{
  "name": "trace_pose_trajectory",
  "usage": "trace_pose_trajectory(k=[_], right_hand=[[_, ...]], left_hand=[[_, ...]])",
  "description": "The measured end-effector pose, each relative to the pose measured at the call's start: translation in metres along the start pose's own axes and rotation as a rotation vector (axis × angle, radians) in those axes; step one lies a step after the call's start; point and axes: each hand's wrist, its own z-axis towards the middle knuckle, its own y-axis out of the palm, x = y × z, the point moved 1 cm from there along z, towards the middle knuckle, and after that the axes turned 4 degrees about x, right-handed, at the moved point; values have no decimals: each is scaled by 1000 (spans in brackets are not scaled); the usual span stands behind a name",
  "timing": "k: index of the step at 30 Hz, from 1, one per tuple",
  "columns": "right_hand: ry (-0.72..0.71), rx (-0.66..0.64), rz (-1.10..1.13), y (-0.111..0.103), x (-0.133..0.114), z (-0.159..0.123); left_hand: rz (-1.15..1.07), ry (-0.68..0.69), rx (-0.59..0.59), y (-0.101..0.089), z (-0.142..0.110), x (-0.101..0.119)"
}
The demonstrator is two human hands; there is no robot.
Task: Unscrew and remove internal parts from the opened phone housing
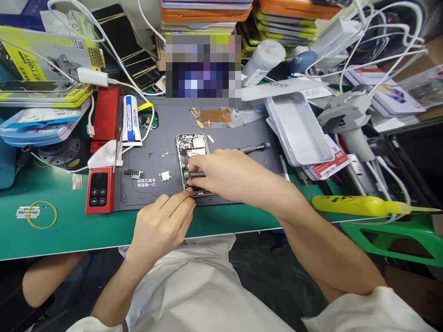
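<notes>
An opened smartphone (194, 144) lies on the grey repair mat (145, 159), its inner parts exposed. Over the lower half of the phone, my right hand (224, 175) is closed around a short dark screwdriver (195, 174); its tip is hidden. My left hand (166, 219) has its fingers curled together, with the fingertips against the phone's lower left edge. A small silver metal part (165, 175) and a black-and-silver module (134, 173) sit on the mat left of the phone. Behind my right wrist lies another dark screwdriver (255, 148).
Left of the mat's middle are a red device (100, 190) and a white-and-blue tube (132, 121). A white tray (300, 129) and a yellow bottle (349, 205) are on the right. Stacked orange cases (206, 16) stand at the back. White cables cross both sides.
</notes>
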Motion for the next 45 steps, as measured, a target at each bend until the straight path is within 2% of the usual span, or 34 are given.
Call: trace_pose_trajectory(k=[10, 20, 24, 26, 28, 32, 34, 36, 38, 40, 45], right_hand=[[-7, 40, 39, 3, 5, -3], [-40, 105, -70, 5, -3, -5], [-29, 133, -3, 8, 1, -7], [0, 176, 115, 11, 7, -10], [50, 263, 336, 17, 18, -16], [107, 582, 845, 39, 43, -35], [100, 692, 1020, 55, 49, -44], [81, 858, 1124, 71, 51, -51], [94, 1058, 1111, 86, 52, -57], [112, 1195, 1028, 99, 53, -61], [127, 1370, 751, 118, 59, -70]], left_hand=[[-16, 0, 12, -1, -1, 0], [-44, -21, -5, -1, 2, -1], [-56, -46, -8, -3, 2, 0], [-58, -51, -10, -3, 3, 0], [-65, -55, -14, -3, 2, 0], [-104, -65, -7, -3, 2, -1], [-130, -79, -3, -3, 2, -1], [-165, -103, -8, -4, 4, -2], [-224, -145, -13, -7, 5, -1], [-327, -217, -13, -11, 6, -1], [-566, -531, 25, -20, 6, 0]])
